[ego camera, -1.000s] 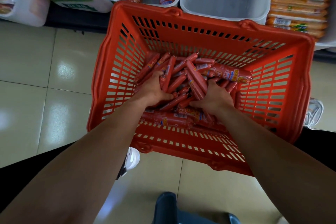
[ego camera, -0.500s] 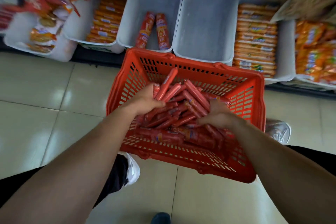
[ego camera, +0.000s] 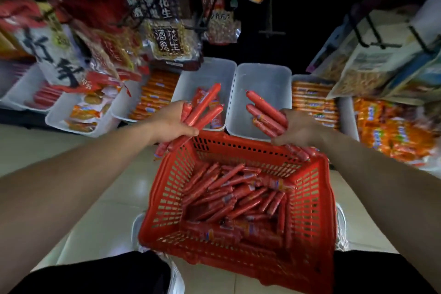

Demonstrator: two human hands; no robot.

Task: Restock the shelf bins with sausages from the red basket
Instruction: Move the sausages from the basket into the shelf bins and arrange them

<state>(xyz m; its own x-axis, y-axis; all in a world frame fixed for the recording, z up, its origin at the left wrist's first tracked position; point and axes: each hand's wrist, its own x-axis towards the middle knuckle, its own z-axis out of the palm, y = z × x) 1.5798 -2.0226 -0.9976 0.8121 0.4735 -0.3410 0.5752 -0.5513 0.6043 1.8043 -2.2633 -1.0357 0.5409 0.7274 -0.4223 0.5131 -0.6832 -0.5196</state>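
Compared with half a second ago, both hands are now lifted out of the red basket (ego camera: 164, 188), where they were sunk in the pile, and the heap gathered between them is split in two. A left bundle of sausages (ego camera: 202, 110) is clenched in the left hand (ego camera: 171, 124) above the basket's far-left corner, in front of a white bin (ego camera: 214, 69) holding a few red packs. Its long axis runs from lower left to upper right, with the tips pointed away towards the shelf. A right bundle of sausages (ego camera: 265, 112) is gripped in the right hand (ego camera: 300, 129) over the near edge of the neighbouring bin (ego camera: 267, 81), slanted from lower right to upper left. The remaining sausages (ego camera: 233, 196) are left jumbled in the basket bottom, mostly laid diagonally. The basket is set on a pale, glossy tiled floor (ego camera: 100, 198). Bins of orange packs (ego camera: 155, 98) are ranged on either side, and blurred snack bags (ego camera: 167, 40) are hung above.
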